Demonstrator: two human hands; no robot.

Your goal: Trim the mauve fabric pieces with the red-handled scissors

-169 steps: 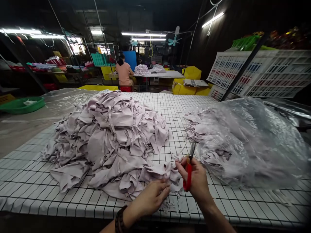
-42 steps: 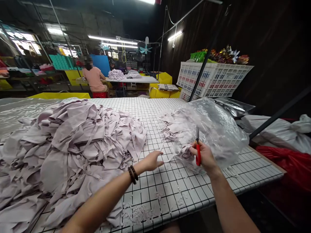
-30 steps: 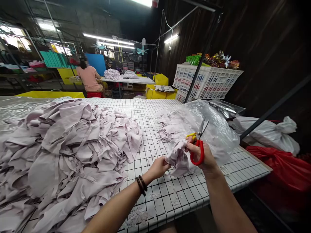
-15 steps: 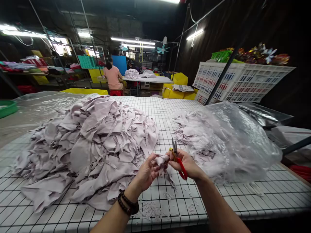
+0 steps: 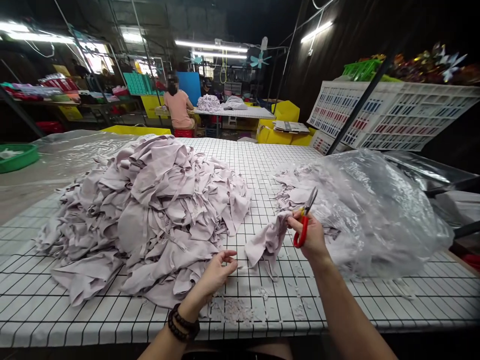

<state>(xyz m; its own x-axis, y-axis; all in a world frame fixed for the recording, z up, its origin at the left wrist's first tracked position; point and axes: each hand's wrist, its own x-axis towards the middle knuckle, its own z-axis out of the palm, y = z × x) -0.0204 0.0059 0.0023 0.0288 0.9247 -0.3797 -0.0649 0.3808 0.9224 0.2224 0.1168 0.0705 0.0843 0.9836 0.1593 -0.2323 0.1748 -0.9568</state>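
White cloth with black grid lines covers the near table point(image 5: 258, 187), pale scraps point(image 5: 234, 311) strewn up front. Left hand point(image 5: 215, 275): thumb and forefinger narrowly parted. Right hand point(image 5: 313, 237) pinches crumpled mauve fabric point(image 5: 264, 242) between heap point(image 5: 161, 200) and clear plastic point(image 5: 386, 215), and holds red-handled scissors point(image 5: 301, 234). Beyond, a pink-topped person point(image 5: 178, 107) sits at another table point(image 5: 249, 113).

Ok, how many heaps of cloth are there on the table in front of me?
2. The uncovered heap is on the left; the other heap is on the right, partly under clear plastic, which may hide more.
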